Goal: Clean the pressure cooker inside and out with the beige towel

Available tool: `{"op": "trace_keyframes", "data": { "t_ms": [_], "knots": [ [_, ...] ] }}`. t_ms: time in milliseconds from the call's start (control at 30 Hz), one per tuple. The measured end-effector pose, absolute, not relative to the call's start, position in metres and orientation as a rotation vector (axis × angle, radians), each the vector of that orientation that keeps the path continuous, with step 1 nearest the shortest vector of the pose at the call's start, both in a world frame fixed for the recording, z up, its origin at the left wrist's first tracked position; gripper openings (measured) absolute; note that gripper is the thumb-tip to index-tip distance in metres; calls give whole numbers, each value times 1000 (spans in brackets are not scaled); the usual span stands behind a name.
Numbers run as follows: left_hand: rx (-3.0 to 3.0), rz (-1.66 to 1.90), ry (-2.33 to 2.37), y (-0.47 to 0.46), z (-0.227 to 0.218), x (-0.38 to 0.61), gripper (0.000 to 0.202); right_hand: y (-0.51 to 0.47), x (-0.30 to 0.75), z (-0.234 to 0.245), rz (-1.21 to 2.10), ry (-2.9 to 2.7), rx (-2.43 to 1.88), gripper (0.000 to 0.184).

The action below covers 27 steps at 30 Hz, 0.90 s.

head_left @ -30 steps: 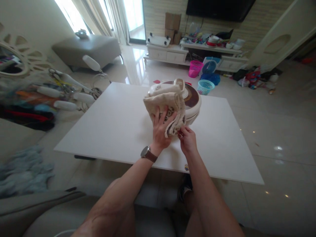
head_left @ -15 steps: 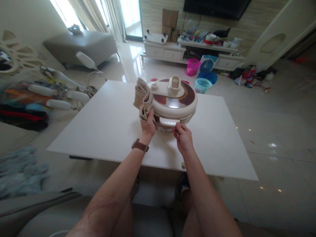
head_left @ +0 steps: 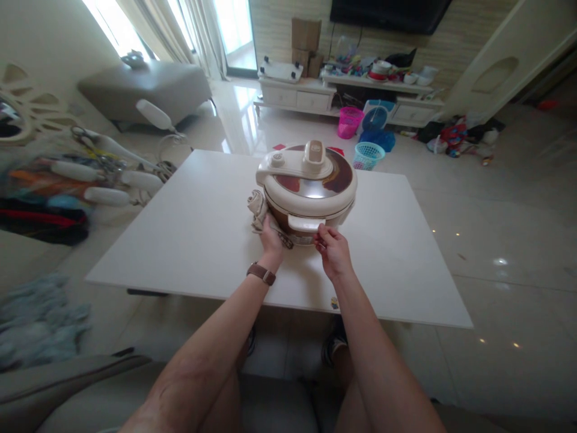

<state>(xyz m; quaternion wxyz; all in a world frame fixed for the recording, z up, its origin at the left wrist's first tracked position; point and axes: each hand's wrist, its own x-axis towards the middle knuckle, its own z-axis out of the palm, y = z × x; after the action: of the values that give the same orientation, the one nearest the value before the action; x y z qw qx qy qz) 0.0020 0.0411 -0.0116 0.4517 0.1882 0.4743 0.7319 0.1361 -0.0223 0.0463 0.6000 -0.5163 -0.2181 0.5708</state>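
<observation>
A cream and brown electric pressure cooker point(head_left: 311, 195) with its lid on stands on the white table point(head_left: 189, 240). My left hand point(head_left: 271, 240) is closed on a folded beige cloth point(head_left: 258, 207) and presses it to the lower left side of the cooker's body. Part of the cloth shows below the fingers, near the cooker's base. My right hand point(head_left: 333, 248) grips the right end of the cooker's front handle point(head_left: 306, 224) with thumb and bent fingers. The fingertips under the handle are partly hidden.
Beyond the table are a turquoise basket point(head_left: 368, 156) and a pink basket point(head_left: 350, 122) on the floor. A cluttered white TV cabinet point(head_left: 297, 99) stands by the far wall. To the left is a lamp with several white arms point(head_left: 142, 179). A sofa is beneath me.
My left hand has brought the cloth down from beside the lid to the lower side of the cooker. The right hand has stayed at the front handle.
</observation>
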Motion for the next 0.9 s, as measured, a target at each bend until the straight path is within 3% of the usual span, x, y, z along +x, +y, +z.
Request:
{"op": "trace_keyframes", "data": {
  "t_ms": [200,433,900],
  "knots": [
    [691,1840,1283,3,8,27,42,-22,135,47,1321,-485,-1178,58],
    [921,1725,1364,-39,2,51,50,-23,136,47,1289,-522,-1225,58],
    [969,1681,1387,-23,2,37,50,-24,136,46,1269,-556,-1241,59]
  ]
}}
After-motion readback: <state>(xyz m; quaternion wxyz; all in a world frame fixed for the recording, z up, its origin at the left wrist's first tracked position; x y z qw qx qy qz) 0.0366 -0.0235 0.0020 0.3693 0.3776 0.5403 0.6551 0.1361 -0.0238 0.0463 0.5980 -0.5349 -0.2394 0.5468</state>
